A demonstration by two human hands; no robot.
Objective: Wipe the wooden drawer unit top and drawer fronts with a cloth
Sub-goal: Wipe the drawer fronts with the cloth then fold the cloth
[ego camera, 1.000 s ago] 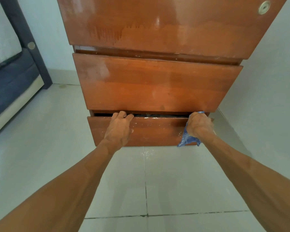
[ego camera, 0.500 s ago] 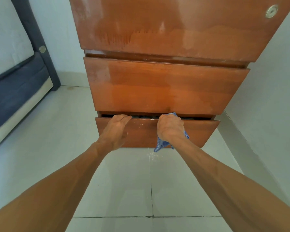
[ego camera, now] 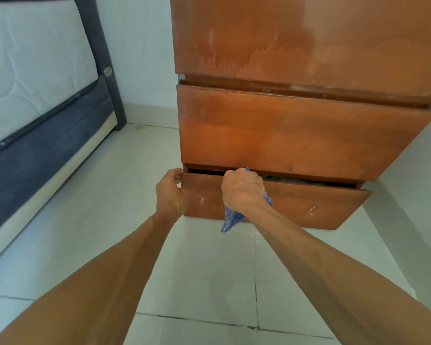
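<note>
A reddish-brown wooden drawer unit [ego camera: 296, 135] stands against the wall, with three drawer fronts in view. The bottom drawer [ego camera: 309, 202] is pulled out a little, and dark contents show in the gap. My right hand [ego camera: 241, 189] presses a blue cloth [ego camera: 230, 219] over the top edge of that drawer front, left of its middle; a tail of cloth hangs below the hand. My left hand [ego camera: 169, 192] grips the drawer front's left corner. The unit's top is out of view.
A bed with a white mattress [ego camera: 33, 63] and dark blue frame [ego camera: 47, 145] runs along the left. The floor is pale tile [ego camera: 197, 270]. A white wall [ego camera: 423, 170] closes in on the right of the unit.
My right hand slid the cloth leftward along the bottom drawer's top edge, from its right end toward the left. My left hand moved to the drawer's left corner. The view shifted.
</note>
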